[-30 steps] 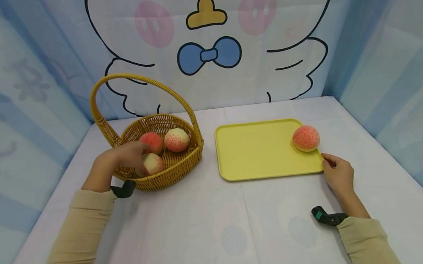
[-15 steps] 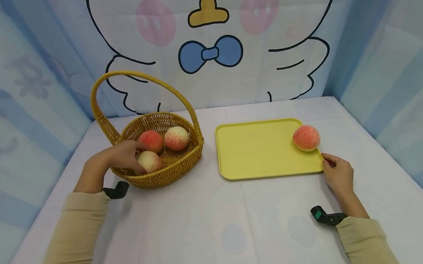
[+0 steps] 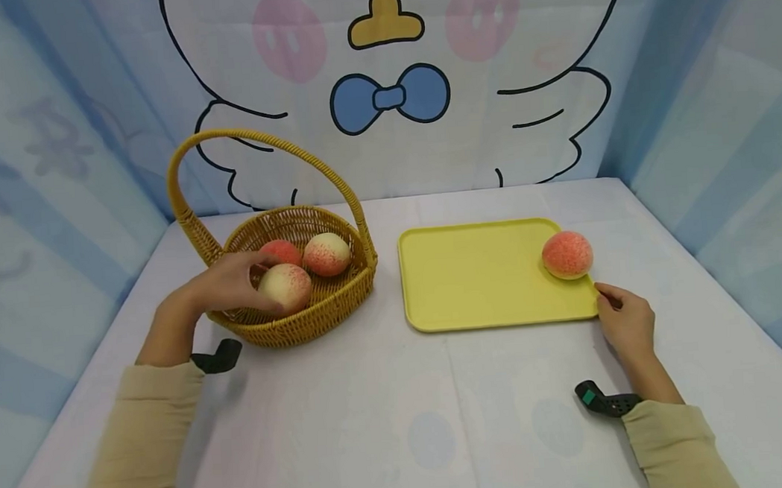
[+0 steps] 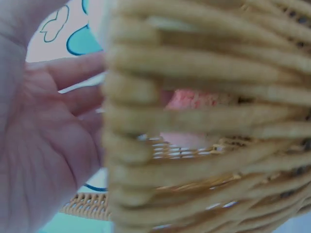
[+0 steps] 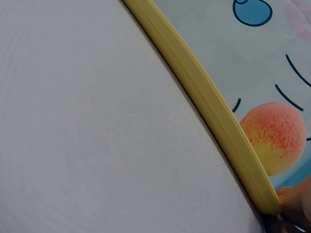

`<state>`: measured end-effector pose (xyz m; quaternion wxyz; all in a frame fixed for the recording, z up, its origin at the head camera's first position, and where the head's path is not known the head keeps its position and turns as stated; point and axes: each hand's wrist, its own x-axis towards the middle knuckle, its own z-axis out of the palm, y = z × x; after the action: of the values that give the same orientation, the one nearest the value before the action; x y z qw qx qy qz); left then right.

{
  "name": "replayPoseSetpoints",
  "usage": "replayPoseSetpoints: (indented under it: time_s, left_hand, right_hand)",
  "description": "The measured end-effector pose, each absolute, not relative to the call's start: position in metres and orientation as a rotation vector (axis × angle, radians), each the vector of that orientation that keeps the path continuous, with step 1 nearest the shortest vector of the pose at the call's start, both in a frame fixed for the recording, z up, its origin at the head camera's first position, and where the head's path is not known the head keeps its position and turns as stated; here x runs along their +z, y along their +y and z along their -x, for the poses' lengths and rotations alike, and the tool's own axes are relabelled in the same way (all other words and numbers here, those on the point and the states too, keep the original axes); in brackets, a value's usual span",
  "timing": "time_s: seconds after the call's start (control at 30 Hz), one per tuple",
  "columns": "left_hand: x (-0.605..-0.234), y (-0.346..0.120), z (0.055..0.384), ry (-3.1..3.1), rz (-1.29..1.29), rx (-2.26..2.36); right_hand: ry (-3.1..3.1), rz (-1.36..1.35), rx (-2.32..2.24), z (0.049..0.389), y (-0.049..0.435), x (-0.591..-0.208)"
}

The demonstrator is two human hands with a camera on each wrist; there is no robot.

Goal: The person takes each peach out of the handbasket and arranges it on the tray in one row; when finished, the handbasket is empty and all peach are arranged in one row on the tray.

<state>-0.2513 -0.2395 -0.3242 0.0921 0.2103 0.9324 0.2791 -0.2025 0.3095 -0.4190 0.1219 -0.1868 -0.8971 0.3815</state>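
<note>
My left hand (image 3: 232, 285) reaches over the near left side of a wicker basket (image 3: 331, 307) and grips a pale peach (image 3: 288, 289) with red speckles. Two more peaches lie in the basket: a redder peach (image 3: 282, 252) just behind, partly covered, and a speckled peach (image 3: 327, 254) to the right. In the left wrist view the basket's weave (image 4: 204, 116) hides the fingertips. My right hand (image 3: 627, 320) pinches the near right corner of a yellow tray (image 3: 474, 276). On that tray's right end sits a pink-red peach (image 3: 568, 255), also visible in the right wrist view.
The basket's tall arched handle (image 3: 270, 141) rises above my left hand. A white cloth (image 3: 388, 416) covers the table, and printed curtains (image 3: 727, 141) stand at the back and both sides. Dark wrist devices (image 3: 605, 400) are strapped to both forearms.
My left hand has closed around the pale peach and raised it slightly, moving it right, so it now covers part of the redder one. The right hand and tray stay put.
</note>
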Motion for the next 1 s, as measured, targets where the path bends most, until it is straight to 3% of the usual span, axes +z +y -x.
replayPoseSetpoints:
  time_s: [1.0]
  left_hand:
    - [-0.336,-0.203,0.24,2.449,-0.77,1.65]
  right_hand:
    - [-2.649,0.577,1.118,0.203,0.307,-0.417]
